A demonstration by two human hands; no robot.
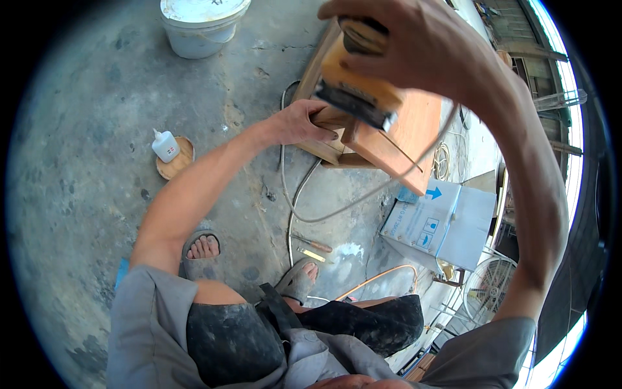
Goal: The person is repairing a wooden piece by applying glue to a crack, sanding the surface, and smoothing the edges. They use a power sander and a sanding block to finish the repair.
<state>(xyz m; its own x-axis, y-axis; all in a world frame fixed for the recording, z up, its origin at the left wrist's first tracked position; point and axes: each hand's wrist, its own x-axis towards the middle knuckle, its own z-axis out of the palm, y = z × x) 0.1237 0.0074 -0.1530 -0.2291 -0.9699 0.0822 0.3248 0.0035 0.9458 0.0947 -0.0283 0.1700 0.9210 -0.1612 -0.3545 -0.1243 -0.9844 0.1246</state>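
Note:
My right hand (424, 48) is wrapped round the top of a yellow power sander (359, 78) with a dark, flat base. The sander is tilted over a piece of wooden furniture with a reddish-brown board (418, 129). Whether its base touches the wood I cannot tell. On the near left side of that piece, my left hand (301, 123) grips a wooden rail (334, 118), thumb and fingers on either side of it. A grey cord (353, 206) loops below the board and up past my right forearm.
Left on the concrete floor, a white glue bottle (166, 148) stands on a round tan lid (178, 167). A white bucket (197, 32) is at the far left. By my feet lie a wooden-handled tool (314, 243) and a yellow-handled one (311, 255). Right are a cardboard box (427, 223) and a fan (490, 288).

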